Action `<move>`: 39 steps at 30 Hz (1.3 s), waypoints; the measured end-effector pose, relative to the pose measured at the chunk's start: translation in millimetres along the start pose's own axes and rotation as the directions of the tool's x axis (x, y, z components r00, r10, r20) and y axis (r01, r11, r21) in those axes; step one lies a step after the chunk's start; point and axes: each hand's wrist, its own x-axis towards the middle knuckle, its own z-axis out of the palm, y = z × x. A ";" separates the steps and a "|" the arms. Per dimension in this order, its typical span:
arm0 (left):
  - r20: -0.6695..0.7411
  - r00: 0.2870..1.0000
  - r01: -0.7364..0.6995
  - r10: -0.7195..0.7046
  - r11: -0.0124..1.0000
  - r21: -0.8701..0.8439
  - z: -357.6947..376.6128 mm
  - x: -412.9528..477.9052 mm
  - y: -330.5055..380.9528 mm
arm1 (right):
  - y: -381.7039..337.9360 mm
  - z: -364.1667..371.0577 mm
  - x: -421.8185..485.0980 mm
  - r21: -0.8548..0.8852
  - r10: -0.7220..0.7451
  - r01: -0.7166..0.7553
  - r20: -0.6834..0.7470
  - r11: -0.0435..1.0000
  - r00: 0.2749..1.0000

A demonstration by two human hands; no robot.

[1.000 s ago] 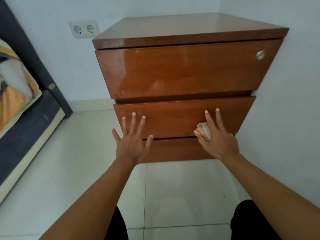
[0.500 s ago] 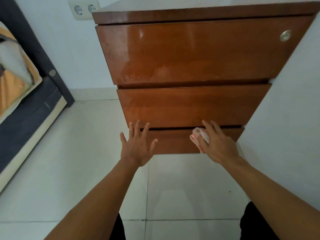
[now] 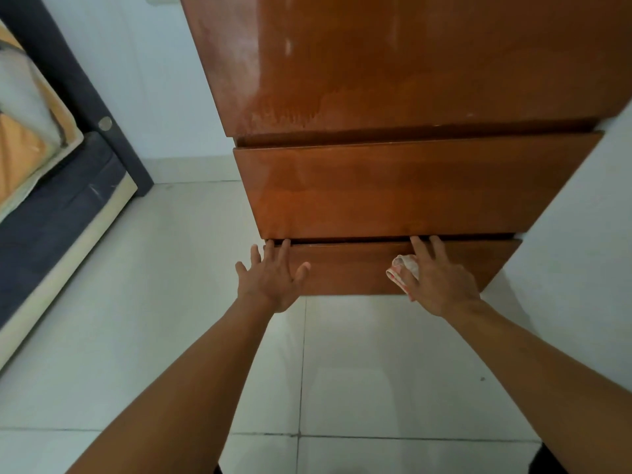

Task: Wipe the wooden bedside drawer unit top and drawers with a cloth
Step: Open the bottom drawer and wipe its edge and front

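- Drawer unit (image 3: pixel 410 107): it is seen standing on the tiled floor (image 3: pixel 154 319) in a corner, with the white wall (image 3: pixel 581 217) close against its right side. Three drawer fronts are stacked one above another, and the top of the unit is out of frame.
- The bottom drawer (image 3: pixel 349 268) is judged to be the step in hand, since both hands are laid against it.
- The left hand (image 3: pixel 270 282) is spread wide with straight fingers and nothing is held. Its fingertips are set at the upper edge of that drawer, near the left end.
- The right hand (image 3: pixel 441 285) is laid on the front to the right of the middle, with two fingers stretched straight up to the gap under the middle drawer (image 3: pixel 393 189).
- The cloth (image 3: pixel 402 268) is bunched at the thumb side of that hand and appears to be gripped there, though the thumb itself is hidden.
- For a good wipe, the cloth would best be opened out flat under the palm, so that more wood is covered at each pass.
- Long strokes from one end to the other are advised, with the upper edge and the gap taken in.
- The drawer may be shifted by the pressure, so it can be steadied with the free hand.
- Dull smears are seen on the glossy top drawer (image 3: pixel 342 80), so that front may need careful wiping.
- A bed (image 3: pixel 51 206) with a dark frame is seen at the left, well apart from the unit.
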 end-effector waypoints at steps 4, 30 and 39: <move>0.015 1.000 0.026 -0.026 1.000 0.017 -0.6 3.5 -0.7 | -1.1 0.5 -0.9 -0.018 0.006 -0.006 0.025 1.000 1.000; -0.005 1.000 0.003 -0.003 0.997 0.073 -15.6 -17.2 -2.0 | -18.1 -45.7 -25.9 -0.046 -0.011 0.013 0.056 0.999 0.998; 0.111 0.985 -0.114 0.129 0.985 -0.131 -9.2 -23.4 -21.8 | -94.6 -56.4 -20.1 0.225 -0.289 0.361 -0.296 0.905 0.910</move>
